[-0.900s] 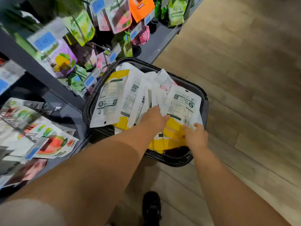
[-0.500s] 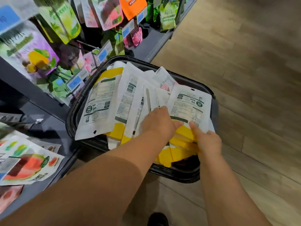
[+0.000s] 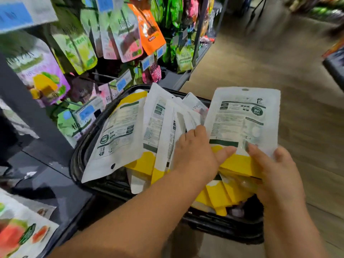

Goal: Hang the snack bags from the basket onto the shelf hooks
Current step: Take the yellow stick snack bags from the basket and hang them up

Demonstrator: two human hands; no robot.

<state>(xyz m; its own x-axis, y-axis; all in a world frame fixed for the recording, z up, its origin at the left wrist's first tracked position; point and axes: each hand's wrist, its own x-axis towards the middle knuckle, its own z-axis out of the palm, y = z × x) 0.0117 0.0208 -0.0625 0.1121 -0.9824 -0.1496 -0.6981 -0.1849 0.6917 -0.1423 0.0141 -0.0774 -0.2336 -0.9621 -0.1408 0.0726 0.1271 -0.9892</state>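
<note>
Wood-plank flooring (image 3: pixel 260 58) runs beside a dark metal store shelf (image 3: pixel 61 185) crowded with hanging bright printed pouches (image 3: pixel 128 32). Half a second ago both our hands were low over the black plastic basket (image 3: pixel 80 146). Now our right hand (image 3: pixel 277 170) has drawn one white-and-yellow plastic snack bag (image 3: pixel 243 118) up and clear of the rest. It pinches the bag's lower edge, thumb in front and fingers behind, with the small hang hole (image 3: pixel 245 89) uppermost. Our left hand (image 3: pixel 195 153) stays spread over the fanned remaining white-and-yellow bags (image 3: pixel 119 131), gripping nothing.

We judge that one bag is picked and ready to go to a hook, while many more wait in the basket. The hooks themselves are hidden behind the hung pouches, and the shelf is blurred, so we cannot tell which hook is free. Our left fingertips vanish among the bags.
</note>
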